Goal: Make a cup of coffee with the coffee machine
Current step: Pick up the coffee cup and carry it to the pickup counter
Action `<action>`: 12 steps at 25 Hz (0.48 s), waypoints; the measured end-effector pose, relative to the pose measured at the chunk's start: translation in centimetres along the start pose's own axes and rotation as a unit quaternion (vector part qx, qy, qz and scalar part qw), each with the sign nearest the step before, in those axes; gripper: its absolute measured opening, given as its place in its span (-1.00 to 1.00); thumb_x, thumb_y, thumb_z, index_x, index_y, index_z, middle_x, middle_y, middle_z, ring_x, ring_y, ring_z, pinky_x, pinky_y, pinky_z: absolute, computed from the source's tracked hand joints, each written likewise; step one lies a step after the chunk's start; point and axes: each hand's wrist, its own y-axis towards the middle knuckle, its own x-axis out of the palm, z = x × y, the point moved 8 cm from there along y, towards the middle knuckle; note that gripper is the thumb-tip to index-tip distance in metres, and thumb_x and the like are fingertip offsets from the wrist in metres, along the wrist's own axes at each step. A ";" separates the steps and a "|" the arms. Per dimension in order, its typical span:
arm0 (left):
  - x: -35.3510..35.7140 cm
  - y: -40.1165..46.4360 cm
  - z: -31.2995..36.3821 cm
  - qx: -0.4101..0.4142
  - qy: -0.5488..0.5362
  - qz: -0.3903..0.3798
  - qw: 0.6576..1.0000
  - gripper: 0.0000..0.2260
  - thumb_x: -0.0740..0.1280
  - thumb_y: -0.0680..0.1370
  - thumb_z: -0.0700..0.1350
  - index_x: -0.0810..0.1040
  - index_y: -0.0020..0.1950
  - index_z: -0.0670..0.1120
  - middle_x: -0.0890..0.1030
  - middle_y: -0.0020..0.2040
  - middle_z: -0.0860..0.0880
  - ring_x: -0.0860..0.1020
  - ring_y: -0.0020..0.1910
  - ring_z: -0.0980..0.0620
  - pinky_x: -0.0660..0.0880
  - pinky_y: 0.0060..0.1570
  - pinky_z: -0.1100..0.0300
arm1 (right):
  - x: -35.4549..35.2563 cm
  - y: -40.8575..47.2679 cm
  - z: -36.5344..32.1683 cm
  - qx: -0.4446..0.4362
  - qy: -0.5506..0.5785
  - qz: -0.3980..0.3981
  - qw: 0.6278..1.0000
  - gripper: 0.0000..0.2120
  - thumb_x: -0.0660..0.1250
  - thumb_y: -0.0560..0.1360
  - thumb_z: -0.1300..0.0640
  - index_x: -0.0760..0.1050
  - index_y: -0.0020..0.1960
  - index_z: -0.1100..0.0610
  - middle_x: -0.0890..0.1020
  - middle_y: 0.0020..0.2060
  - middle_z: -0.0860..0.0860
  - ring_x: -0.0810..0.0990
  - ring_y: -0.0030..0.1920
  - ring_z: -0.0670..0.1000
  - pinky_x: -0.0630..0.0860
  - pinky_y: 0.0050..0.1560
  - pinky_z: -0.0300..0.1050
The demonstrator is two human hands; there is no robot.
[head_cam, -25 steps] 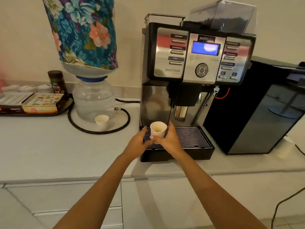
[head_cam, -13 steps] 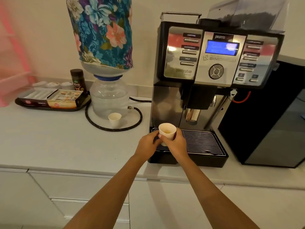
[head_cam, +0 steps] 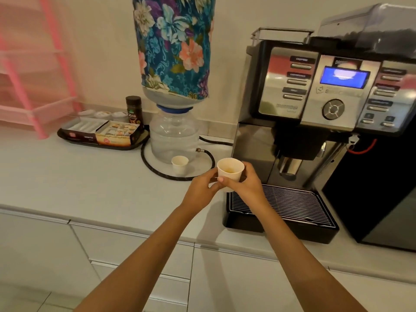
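Observation:
A small white paper cup (head_cam: 230, 171) with a little light-brown liquid in it is held between both hands, raised off the drip tray and left of the machine's spout. My left hand (head_cam: 201, 191) grips its left side and my right hand (head_cam: 245, 184) wraps its right side. The steel and black coffee machine (head_cam: 315, 104) stands at the right with a lit blue screen (head_cam: 344, 77), a dark spout (head_cam: 295, 149) and a grated drip tray (head_cam: 283, 204) below.
A water bottle in a flowered cover sits upturned on a clear dispenser (head_cam: 174, 138), ringed by a black hose (head_cam: 157, 172). A second paper cup (head_cam: 179, 164) stands before it. A tray of sachet boxes (head_cam: 101, 135), a dark jar (head_cam: 134, 110) and a pink rack (head_cam: 33, 70) are at the left.
Both hands have lifted the cup off the drip tray and carried it left, away from the spout. The view has swung left too.

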 end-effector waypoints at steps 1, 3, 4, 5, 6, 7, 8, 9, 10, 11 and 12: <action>-1.3 -0.1 -0.1 0.006 -0.006 0.007 1.000 -0.61 0.30 0.56 -0.03 0.41 0.38 -0.08 0.58 0.20 0.00 0.53 0.12 0.13 0.42 0.04 0.39 | 1.0 0.2 -0.8 -0.005 0.005 -0.007 1.000 -0.35 0.56 0.28 0.00 0.34 0.27 -0.02 0.49 0.10 -0.10 0.49 0.11 -0.06 0.49 -0.07 -0.26; -4.2 -0.5 -0.4 0.010 -0.015 0.020 1.000 -0.63 0.31 0.56 -0.04 0.43 0.36 -0.07 0.60 0.17 0.00 0.56 0.09 0.13 0.48 0.05 0.35 | 3.2 0.5 -2.6 -0.021 0.009 -0.020 1.000 -0.36 0.56 0.27 -0.02 0.36 0.27 -0.02 0.51 0.10 -0.10 0.48 0.12 -0.08 0.48 -0.06 -0.27; -6.1 -0.9 -0.8 0.008 -0.013 0.031 0.999 -0.63 0.30 0.56 -0.03 0.44 0.36 -0.05 0.61 0.15 0.02 0.57 0.07 0.14 0.50 0.05 0.33 | 4.8 0.6 -3.7 -0.033 0.008 -0.028 0.999 -0.37 0.56 0.27 -0.03 0.37 0.25 -0.02 0.51 0.10 -0.11 0.48 0.11 -0.09 0.48 -0.06 -0.26; -8.1 -1.2 -1.2 0.007 -0.010 0.042 0.999 -0.64 0.30 0.56 -0.01 0.44 0.35 -0.04 0.61 0.14 0.03 0.57 0.06 0.15 0.51 0.04 0.31 | 6.5 0.8 -4.8 -0.044 0.007 -0.036 0.998 -0.37 0.56 0.26 -0.05 0.38 0.24 -0.03 0.52 0.10 -0.13 0.49 0.12 -0.09 0.50 -0.04 -0.24; -9.8 -1.5 -1.6 0.005 -0.007 0.050 0.999 -0.63 0.29 0.56 0.02 0.44 0.35 -0.02 0.61 0.13 0.04 0.57 0.06 0.14 0.52 0.02 0.33 | 8.0 0.9 -5.6 -0.052 0.008 -0.045 0.998 -0.37 0.57 0.25 -0.07 0.38 0.24 -0.05 0.53 0.11 -0.13 0.49 0.12 -0.09 0.53 0.00 -0.18; -12.0 -2.0 -2.1 0.004 -0.001 0.057 0.998 -0.63 0.28 0.56 0.03 0.44 0.36 -0.01 0.60 0.13 0.07 0.57 0.05 0.15 0.50 -0.02 0.39 | 10.2 1.0 -6.6 -0.055 0.013 -0.055 0.997 -0.37 0.57 0.25 -0.08 0.39 0.23 -0.06 0.53 0.11 -0.12 0.50 0.13 -0.08 0.55 0.03 -0.12; -14.0 -2.5 -2.5 0.001 0.007 0.064 0.998 -0.62 0.28 0.56 0.04 0.44 0.36 -0.01 0.59 0.12 0.09 0.55 0.03 0.18 0.47 -0.07 0.47 | 12.1 0.9 -7.4 -0.055 0.020 -0.066 0.996 -0.38 0.57 0.24 -0.08 0.39 0.22 -0.06 0.54 0.11 -0.12 0.52 0.12 -0.07 0.57 0.03 -0.10; -16.4 -3.1 -3.3 -0.004 0.015 0.073 0.997 -0.62 0.28 0.56 0.04 0.43 0.36 -0.01 0.58 0.12 0.09 0.54 0.02 0.20 0.43 -0.11 0.52 | 14.5 0.9 -8.4 -0.056 0.027 -0.078 0.995 -0.39 0.57 0.24 -0.07 0.39 0.20 -0.06 0.55 0.09 -0.11 0.53 0.11 -0.06 0.58 0.01 -0.09; -19.0 -3.8 -4.2 -0.011 0.022 0.083 0.996 -0.61 0.29 0.56 0.05 0.43 0.36 -0.01 0.58 0.13 0.08 0.52 0.02 0.21 0.41 -0.13 0.54 | 17.1 0.8 -9.4 -0.057 0.033 -0.090 0.994 -0.40 0.57 0.24 -0.07 0.40 0.19 -0.06 0.56 0.08 -0.11 0.54 0.10 -0.05 0.59 0.00 -0.08; -21.7 -4.6 -5.1 -0.018 0.031 0.093 0.995 -0.60 0.29 0.55 0.07 0.42 0.36 -0.01 0.57 0.15 0.08 0.51 0.03 0.21 0.40 -0.13 0.53 | 20.0 0.6 -10.6 -0.061 0.037 -0.100 0.992 -0.40 0.57 0.23 -0.09 0.40 0.18 -0.07 0.56 0.07 -0.11 0.54 0.10 -0.04 0.59 -0.01 -0.07; -24.2 -5.3 -5.9 -0.021 0.037 0.100 0.994 -0.59 0.29 0.55 0.08 0.42 0.37 -0.01 0.57 0.15 0.10 0.51 0.04 0.21 0.39 -0.11 0.52 | 22.4 0.4 -11.5 -0.064 0.036 -0.110 0.991 -0.40 0.57 0.23 -0.10 0.39 0.18 -0.08 0.56 0.07 -0.12 0.54 0.09 -0.04 0.59 -0.01 -0.07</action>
